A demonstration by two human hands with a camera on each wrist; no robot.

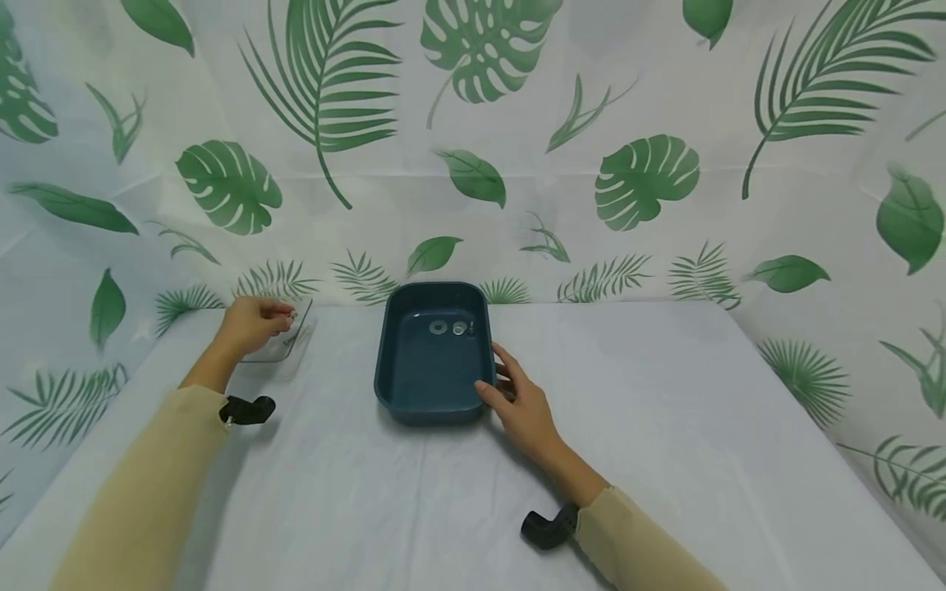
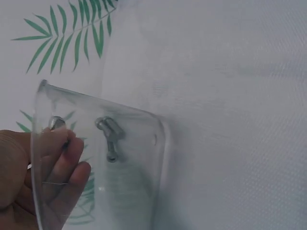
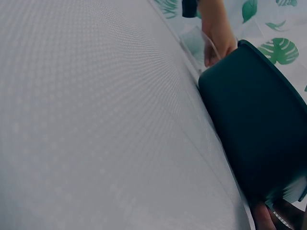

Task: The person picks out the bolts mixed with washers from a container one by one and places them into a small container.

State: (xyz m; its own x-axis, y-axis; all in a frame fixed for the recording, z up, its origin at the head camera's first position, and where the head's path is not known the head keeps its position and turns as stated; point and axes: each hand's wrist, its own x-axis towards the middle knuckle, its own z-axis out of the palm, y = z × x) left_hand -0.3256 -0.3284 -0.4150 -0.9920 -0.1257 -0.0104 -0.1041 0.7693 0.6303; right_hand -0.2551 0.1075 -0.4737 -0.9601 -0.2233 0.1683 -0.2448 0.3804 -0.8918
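Note:
At the left, my left hand (image 1: 254,324) reaches over a clear plastic box (image 1: 284,351). Its fingertips pinch a small silver screw-like metal piece (image 2: 57,123), seen through the clear wall in the left wrist view. Similar silver metal pieces (image 2: 111,139) lie inside that box. My right hand (image 1: 523,406) holds the right side of a dark blue rectangular basin (image 1: 432,414), thumb at the rim and fingers along the outer wall. In the basin, toward its far end, are a pale ring (image 1: 438,327) and a small shiny piece (image 1: 460,327).
A white cloth (image 1: 628,394) covers the table. Behind it hangs a white backdrop (image 1: 532,205) printed with green leaves. The basin stands to the right of the clear box, near the table's far edge. Black devices (image 1: 548,529) are worn on both wrists.

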